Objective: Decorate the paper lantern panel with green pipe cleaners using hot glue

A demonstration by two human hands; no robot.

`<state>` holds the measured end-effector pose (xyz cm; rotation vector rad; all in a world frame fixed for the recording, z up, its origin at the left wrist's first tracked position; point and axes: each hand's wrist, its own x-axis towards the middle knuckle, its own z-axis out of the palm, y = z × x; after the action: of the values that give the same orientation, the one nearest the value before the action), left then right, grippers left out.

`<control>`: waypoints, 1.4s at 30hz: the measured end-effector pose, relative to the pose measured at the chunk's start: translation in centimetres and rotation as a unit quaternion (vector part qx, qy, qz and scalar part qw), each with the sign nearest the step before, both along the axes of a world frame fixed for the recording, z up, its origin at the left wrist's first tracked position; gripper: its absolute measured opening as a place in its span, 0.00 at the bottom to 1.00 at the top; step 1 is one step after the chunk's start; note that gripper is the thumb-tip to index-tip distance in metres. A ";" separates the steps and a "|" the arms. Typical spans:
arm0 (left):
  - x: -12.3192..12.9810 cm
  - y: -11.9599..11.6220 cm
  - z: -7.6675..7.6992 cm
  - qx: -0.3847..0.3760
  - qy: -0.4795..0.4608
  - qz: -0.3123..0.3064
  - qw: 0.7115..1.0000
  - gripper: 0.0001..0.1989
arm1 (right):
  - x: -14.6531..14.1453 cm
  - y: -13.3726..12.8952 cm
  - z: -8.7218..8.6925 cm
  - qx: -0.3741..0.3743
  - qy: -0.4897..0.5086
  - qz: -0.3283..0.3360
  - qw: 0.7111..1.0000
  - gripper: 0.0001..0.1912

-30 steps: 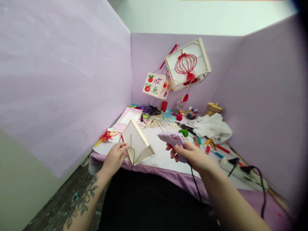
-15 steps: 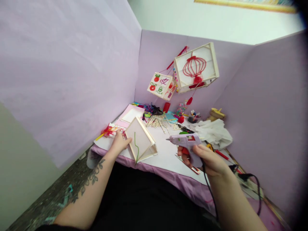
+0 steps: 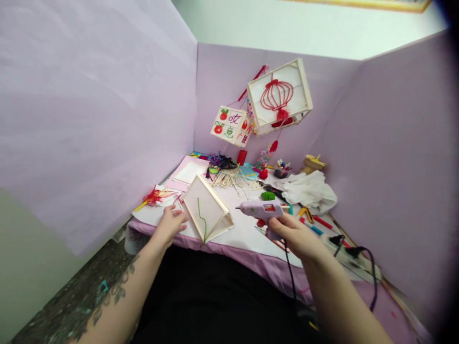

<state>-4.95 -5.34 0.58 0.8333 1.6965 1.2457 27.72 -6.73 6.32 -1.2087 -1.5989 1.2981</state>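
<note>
My right hand (image 3: 292,234) grips a pale lilac hot glue gun (image 3: 261,209), its nozzle pointing left above the table and its black cord hanging down. On the white tabletop stands a wooden stick frame (image 3: 215,210) with white panels, shaped like a lantern body. A wavy green stem (image 3: 202,217) runs down its front panel, the lower end reaching past the bottom edge. Just left of the frame, my left hand (image 3: 172,223) is held apart from it, fingers loosely spread and holding nothing.
Two decorated lanterns, a large one (image 3: 279,98) and a small one (image 3: 231,126), hang at the back. Loose sticks (image 3: 227,178) lie behind the frame. White cloth (image 3: 310,191) and a power strip (image 3: 358,263) are on the right; red and yellow strands (image 3: 154,196) lie left.
My left hand has let go of the frame and drawn back to the left. The glue gun stays in my right hand. The whole view has shifted slightly.
</note>
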 end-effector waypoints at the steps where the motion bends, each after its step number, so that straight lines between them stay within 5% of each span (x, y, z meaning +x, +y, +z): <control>1: 0.1 -0.8 0.1 0.005 -0.066 0.009 0.998 0.23 | -0.6 0.0 -0.4 -0.009 0.017 -0.007 1.000 0.29; 5: 0.7 -2.3 0.8 -0.023 -0.287 0.010 0.958 0.15 | -4.4 0.2 -1.0 -0.012 0.083 0.013 0.996 0.31; 12: 1.2 -1.1 2.0 -0.079 -0.328 0.018 0.941 0.09 | -8.4 1.4 0.3 0.001 0.050 0.075 0.996 0.30; 23: 3.4 2.9 1.8 -0.079 -0.384 -0.056 0.918 0.03 | -5.1 4.8 -0.7 0.029 0.060 -0.042 0.997 0.30; 32: 7.1 4.2 2.0 0.045 -0.322 -0.101 0.940 0.06 | -0.8 4.7 2.6 0.100 -0.035 0.041 0.994 0.18; 42: 9.2 1.9 2.2 0.185 -0.265 -0.035 0.946 0.20 | -0.9 1.7 2.1 0.183 -0.059 -0.128 0.973 0.37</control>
<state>4.23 -3.46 2.74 0.6787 1.0122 1.5938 26.82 -5.01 8.38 -1.2230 -1.6159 0.7416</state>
